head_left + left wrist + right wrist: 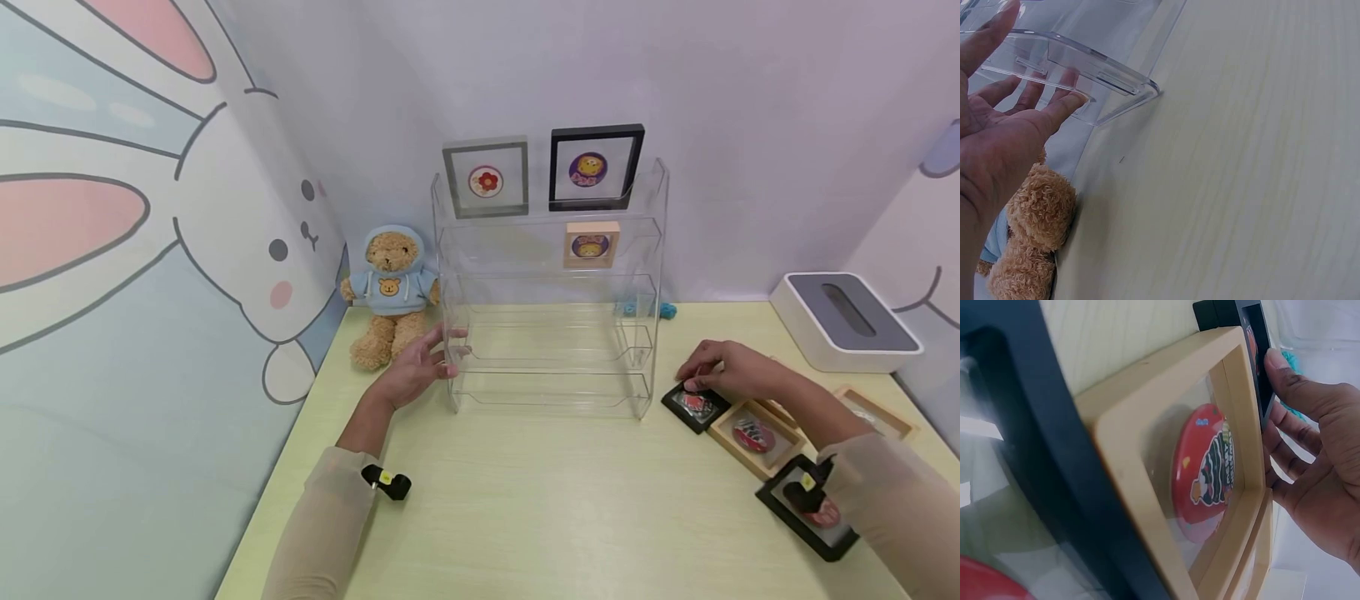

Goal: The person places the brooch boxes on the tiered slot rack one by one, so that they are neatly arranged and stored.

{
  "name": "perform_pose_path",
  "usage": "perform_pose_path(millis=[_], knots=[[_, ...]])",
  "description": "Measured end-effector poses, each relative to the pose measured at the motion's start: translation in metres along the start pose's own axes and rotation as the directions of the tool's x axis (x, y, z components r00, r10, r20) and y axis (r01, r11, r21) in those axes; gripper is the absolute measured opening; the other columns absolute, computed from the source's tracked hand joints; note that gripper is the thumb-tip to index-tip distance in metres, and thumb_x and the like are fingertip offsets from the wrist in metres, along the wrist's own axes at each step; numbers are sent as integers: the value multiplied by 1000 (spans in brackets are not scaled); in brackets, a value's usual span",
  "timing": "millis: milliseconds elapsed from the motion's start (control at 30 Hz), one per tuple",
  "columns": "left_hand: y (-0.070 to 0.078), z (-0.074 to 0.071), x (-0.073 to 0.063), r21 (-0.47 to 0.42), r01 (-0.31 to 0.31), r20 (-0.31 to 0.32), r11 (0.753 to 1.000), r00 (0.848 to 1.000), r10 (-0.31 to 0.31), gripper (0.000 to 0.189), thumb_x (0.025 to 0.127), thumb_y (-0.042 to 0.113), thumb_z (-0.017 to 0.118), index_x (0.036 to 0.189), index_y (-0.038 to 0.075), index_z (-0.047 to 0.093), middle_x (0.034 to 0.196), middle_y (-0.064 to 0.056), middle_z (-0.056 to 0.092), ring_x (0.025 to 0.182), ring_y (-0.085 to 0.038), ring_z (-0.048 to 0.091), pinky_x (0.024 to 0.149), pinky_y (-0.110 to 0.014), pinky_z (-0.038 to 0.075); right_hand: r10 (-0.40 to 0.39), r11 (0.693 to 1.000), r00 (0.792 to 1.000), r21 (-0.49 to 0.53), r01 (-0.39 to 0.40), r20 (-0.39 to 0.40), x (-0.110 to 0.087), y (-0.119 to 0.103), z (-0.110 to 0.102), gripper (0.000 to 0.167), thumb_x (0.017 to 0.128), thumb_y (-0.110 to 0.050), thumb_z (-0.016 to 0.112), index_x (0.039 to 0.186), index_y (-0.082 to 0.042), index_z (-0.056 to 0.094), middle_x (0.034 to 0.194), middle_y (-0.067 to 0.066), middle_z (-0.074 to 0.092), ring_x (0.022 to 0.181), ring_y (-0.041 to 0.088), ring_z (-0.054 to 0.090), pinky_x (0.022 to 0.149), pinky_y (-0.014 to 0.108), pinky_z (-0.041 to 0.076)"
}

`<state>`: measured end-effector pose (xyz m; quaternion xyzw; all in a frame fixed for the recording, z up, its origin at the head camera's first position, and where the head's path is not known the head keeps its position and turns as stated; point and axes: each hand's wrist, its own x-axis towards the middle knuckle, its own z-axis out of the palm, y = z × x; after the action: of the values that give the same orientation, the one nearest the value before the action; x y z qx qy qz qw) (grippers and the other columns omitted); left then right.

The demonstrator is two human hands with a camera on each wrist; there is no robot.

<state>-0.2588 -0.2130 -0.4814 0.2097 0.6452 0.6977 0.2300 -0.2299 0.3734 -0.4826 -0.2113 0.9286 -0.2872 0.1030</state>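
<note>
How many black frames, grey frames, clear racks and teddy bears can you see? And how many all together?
Black frames: 3
Grey frame: 1
Clear rack: 1
Teddy bear: 1
Total: 6

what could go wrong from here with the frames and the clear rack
The left hand is at the side of the clear rack; a bump there might shift it and topple the grey frame or large black frame leaning up top.

The right hand holds the small black frame right beside a wooden frame, so lifting could knock that one.
</note>
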Motion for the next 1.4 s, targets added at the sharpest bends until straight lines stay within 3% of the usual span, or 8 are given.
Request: perform_pose_path(millis=[200,367,500,833,1267,1400], knots=[[1,0,-1,-10,-2,-2,1000,1000,2,96,102,9,79,176,6,20,169,-1,43,165,-50,31,110,-33,53,-2,1000,1000,8,2,-8,-1,1,2,11,101,-13,81,105,-22,88,108,0,72,91,-1,60,78,25,53],[1,0,1,-11,-11,3,1000,1000,11,94,101,10,80,175,6,22,179,-23,26,166,-50,31,110,-32,53,10,1000,1000,-7,-10,-15,-2,1,1,10,103,-14,79,107,-21,85,110,1,71,95,1,62,80,25,54],[2,0,1,-10,-15,14,1000,1000,15,96,102,8,79,175,1,17,181,-29,16,166,-51,29,109,-31,53,24,999,999,-21,-25,-37,-4,3,0,11,105,-14,77,111,-22,82,112,-1,73,98,3,66,82,27,56],[0,0,0,-13,-2,-15,1000,1000,2,84,102,4,77,173,16,33,180,-23,25,164,-49,34,109,-32,54,42,999,996,4,-42,-83,-5,9,-3,9,108,-14,73,115,-16,77,110,4,77,91,4,69,75,27,55],[-1,-1,-1,-13,-2,-12,1000,1000,1,84,104,1,73,175,16,29,180,-23,24,165,-49,32,109,-31,54,45,999,994,14,-43,-99,-9,10,-6,18,109,-5,67,122,-11,77,116,11,78,91,5,68,77,26,57],[-2,-1,-1,-13,2,-15,1000,1000,-2,86,103,3,75,175,18,30,180,-21,27,164,-47,34,109,-32,54,69,997,992,34,-66,-102,-10,10,-6,14,109,-9,70,121,-11,77,116,14,78,89,9,69,72,27,55]])
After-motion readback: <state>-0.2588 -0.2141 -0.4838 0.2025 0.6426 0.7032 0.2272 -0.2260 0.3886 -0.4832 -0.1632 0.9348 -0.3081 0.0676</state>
